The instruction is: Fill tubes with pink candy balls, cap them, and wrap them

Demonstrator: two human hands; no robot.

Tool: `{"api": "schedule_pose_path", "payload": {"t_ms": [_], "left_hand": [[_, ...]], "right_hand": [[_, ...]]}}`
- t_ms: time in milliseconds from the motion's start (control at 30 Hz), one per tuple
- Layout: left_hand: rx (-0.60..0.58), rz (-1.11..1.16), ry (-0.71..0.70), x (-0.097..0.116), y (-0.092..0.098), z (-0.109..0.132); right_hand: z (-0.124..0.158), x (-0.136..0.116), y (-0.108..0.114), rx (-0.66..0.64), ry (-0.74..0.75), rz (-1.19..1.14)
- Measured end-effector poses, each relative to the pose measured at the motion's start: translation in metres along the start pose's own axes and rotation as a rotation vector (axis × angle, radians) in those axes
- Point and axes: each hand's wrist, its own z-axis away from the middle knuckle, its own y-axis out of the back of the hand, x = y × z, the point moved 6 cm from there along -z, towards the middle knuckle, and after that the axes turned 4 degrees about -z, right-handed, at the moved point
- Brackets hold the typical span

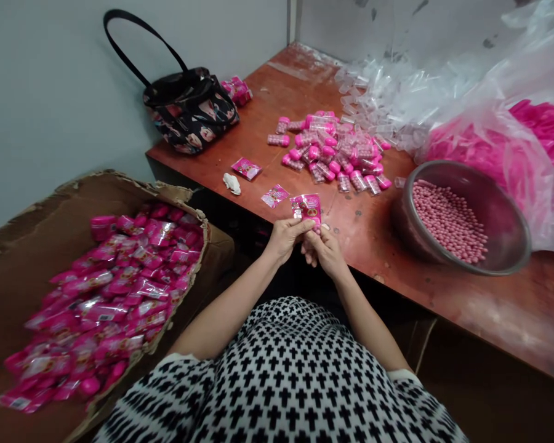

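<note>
My left hand (284, 240) pinches the lower edge of a small pink printed packet (308, 206), its thumb pressed across the foil. Close beside it, my right hand (327, 251) grips the same packet near its lower right corner, fingers curled underneath. The packet stands up above both hands at the table's front edge; what it contains is hidden. Just beyond lies a flat pink-and-white printed sachet (275, 195), with another pink packet (246, 168) further left. A pile of small clear tubes with pink caps (337, 147), filled with pink beads, lies past my hands.
Left of me, a cardboard box (203, 231) holds many filled pink packets (120, 289). On the reddish table (373, 240) stand a grey bowl (512, 246) of pink beads, clear tubes (397, 92), a plastic bag of pink parts (493, 147), a floral handbag (189, 117) and a crumpled white scrap (231, 183).
</note>
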Motion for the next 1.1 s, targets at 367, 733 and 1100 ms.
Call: {"api": "schedule_pose_path", "payload": {"t_ms": [367,733,1100], "left_hand": [[0.203,0.190,-0.054,0.001,0.021,-0.001],[0.213,-0.057,-0.083,0.001,0.017,0.009],[0.079,-0.639,-0.176,0.005,0.001,0.024]], "right_hand": [[0.006,0.006,-0.002,0.134,-0.001,-0.284],[0.011,0.016,0.010,0.135,-0.058,-0.136],[-0.031,-0.060,0.033,0.125,0.277,0.337]]}}
